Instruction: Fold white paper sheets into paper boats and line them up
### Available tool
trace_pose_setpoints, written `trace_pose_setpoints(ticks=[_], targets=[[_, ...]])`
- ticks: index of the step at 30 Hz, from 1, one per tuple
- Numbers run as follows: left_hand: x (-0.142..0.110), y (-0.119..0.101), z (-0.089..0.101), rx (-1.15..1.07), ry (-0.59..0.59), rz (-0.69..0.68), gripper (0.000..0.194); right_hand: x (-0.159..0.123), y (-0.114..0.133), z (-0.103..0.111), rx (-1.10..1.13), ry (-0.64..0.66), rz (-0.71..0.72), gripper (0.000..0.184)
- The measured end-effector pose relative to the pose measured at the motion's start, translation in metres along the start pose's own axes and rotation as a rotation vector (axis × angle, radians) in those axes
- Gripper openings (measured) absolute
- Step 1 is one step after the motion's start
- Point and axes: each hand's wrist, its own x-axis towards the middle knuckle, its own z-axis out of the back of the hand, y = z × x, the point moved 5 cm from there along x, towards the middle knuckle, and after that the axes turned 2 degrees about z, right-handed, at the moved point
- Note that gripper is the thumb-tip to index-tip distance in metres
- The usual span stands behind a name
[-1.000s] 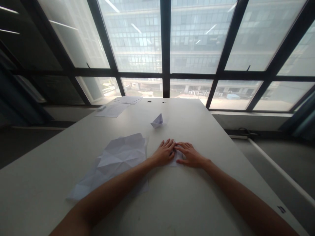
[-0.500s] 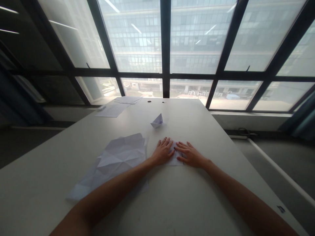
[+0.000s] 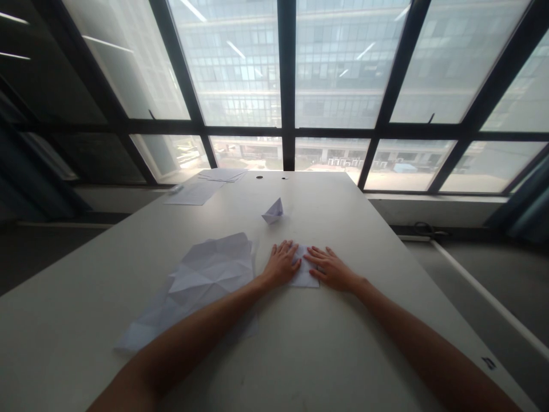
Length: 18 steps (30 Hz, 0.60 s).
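on folded paper (image 3: 305, 278), left hand (image 3: 281, 264) and right hand (image 3: 330, 269) lie fingers spread, gripping nothing
likely light, easily creased; hold its edges

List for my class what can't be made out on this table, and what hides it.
In the head view:
Small folded paper: parts of its sides, covered by the left hand and right hand.
Creased paper: part of its near side, hidden behind the left forearm.
Far sheets: whether they bear writing; too small.
Dark mark on the table, lower right: too small and blurred to identify.
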Motion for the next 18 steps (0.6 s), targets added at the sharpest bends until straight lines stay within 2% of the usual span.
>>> trace_pose_setpoints(ticks=[12, 18], targets=[[0.001, 0.002, -0.002, 0.043, -0.029, 0.005, 0.05, 0.0, 0.004, 0.003, -0.007, 0.016, -0.017, 0.052], [0.0, -0.002, 0.009, -0.042, -0.102, -0.019, 0.046, 0.0, 0.004, 0.004, -0.011, 0.0, -0.018, 0.052]])
